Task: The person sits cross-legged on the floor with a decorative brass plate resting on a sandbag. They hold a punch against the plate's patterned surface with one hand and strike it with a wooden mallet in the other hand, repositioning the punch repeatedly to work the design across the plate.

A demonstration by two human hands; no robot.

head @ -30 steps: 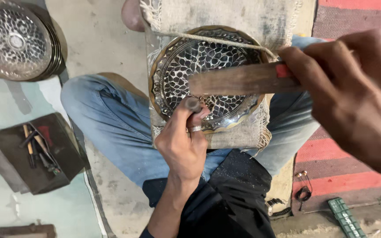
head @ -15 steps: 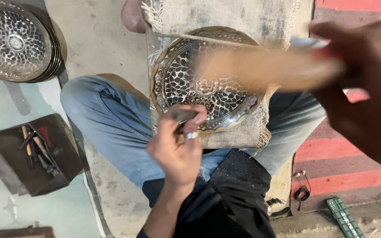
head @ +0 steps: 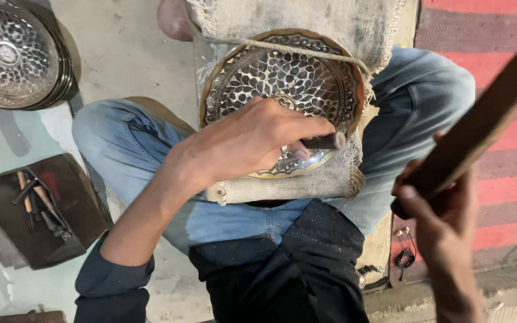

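A round metal plate [head: 282, 78] rests on burlap cloth [head: 306, 24] across the seated person's lap, a cord [head: 288, 49] drawn over its upper part. Its face carries a dense cell-like engraved pattern with a brass-coloured rim. The left hand [head: 252, 140] is curled shut, pinching a short metal punch [head: 324, 141] against the plate's lower edge. The right hand [head: 441, 212] is closed around a flat wooden striker [head: 480, 125], raised clear of the plate. A stack of similar plates [head: 13, 54] sits on the concrete floor [head: 121, 54]; a tray of tools [head: 37, 209] lies near the left knee. A red striped mat [head: 510, 179] lies at right.
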